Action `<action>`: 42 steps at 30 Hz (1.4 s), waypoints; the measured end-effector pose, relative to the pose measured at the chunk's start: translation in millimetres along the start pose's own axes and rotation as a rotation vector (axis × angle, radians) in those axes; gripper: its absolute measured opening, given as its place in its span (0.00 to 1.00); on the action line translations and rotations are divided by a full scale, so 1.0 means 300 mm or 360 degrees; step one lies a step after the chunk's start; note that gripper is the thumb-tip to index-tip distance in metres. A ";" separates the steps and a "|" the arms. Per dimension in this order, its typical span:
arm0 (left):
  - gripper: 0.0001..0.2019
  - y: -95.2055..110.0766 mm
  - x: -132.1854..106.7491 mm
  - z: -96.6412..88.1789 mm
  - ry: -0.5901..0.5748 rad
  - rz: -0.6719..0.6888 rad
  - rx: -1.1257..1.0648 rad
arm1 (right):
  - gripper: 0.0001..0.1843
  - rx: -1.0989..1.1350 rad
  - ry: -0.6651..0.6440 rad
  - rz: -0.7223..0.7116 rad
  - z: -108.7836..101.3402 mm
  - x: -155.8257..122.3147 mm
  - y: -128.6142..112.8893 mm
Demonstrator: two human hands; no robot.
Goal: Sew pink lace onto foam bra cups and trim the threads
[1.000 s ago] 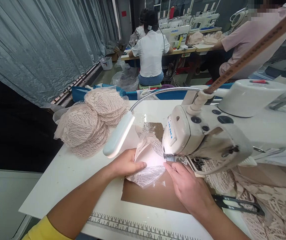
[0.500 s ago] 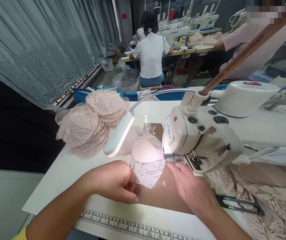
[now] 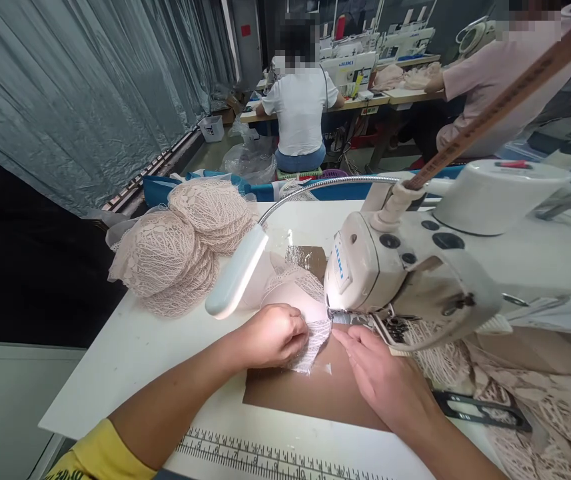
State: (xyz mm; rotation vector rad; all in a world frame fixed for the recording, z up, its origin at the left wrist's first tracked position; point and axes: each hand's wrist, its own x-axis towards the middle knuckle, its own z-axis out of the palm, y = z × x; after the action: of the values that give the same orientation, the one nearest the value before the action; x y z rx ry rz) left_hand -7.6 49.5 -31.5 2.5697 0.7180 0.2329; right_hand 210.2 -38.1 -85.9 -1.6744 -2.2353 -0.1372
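Observation:
My left hand (image 3: 274, 335) is closed, its fingers curled down on a pale lace bra cup (image 3: 310, 333) that lies on the table under the head of a white sewing machine (image 3: 390, 273). My right hand (image 3: 380, 373) rests flat on the brown panel (image 3: 315, 390), fingers stretched toward the needle area and touching the cup's edge just in front of the presser foot. The machine's lamp (image 3: 235, 270) lights the cup from the left.
A stack of finished lace cups (image 3: 180, 247) sits at the table's left rear. Loose lace fabric (image 3: 540, 400) and black snips (image 3: 480, 410) lie to the right. A printed ruler (image 3: 265, 457) runs along the table's near edge. Other people sit at sewing tables behind.
My left hand went from the cup back toward the table's near edge, then returned and closed on the lace cup, flattening it. My right hand has barely moved.

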 end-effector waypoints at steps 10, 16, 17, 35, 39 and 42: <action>0.07 -0.012 -0.009 -0.002 0.0111 0.0009 -0.0241 | 0.26 0.0133 -0.0035 -0.0146 -0.027 0.024 -0.010; 0.11 -0.007 -0.010 -0.012 0.0222 0.0234 -0.0321 | 0.29 0.0030 -0.0075 -0.0254 -0.075 0.057 -0.037; 0.14 -0.008 -0.010 -0.011 0.0198 0.0292 -0.0291 | 0.28 0.0052 -0.0063 -0.0267 -0.078 0.058 -0.037; 0.24 0.010 -0.017 0.029 0.0105 0.0308 0.0143 | 0.26 -0.0099 0.0017 -0.0179 -0.050 0.045 -0.023; 0.24 0.000 -0.019 0.036 0.0145 0.0311 0.0138 | 0.27 -0.0084 -0.0006 -0.0122 -0.056 0.053 -0.014; 0.21 -0.006 -0.025 0.032 0.0141 0.0335 0.0116 | 0.26 0.0035 -0.0048 -0.0190 -0.057 0.045 -0.001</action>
State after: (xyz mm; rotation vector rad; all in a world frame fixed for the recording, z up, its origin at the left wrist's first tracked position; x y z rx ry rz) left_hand -11.9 43.4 -41.1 2.7201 0.4945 0.3965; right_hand 210.4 -30.7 -65.5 -1.5419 -2.3509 -0.1167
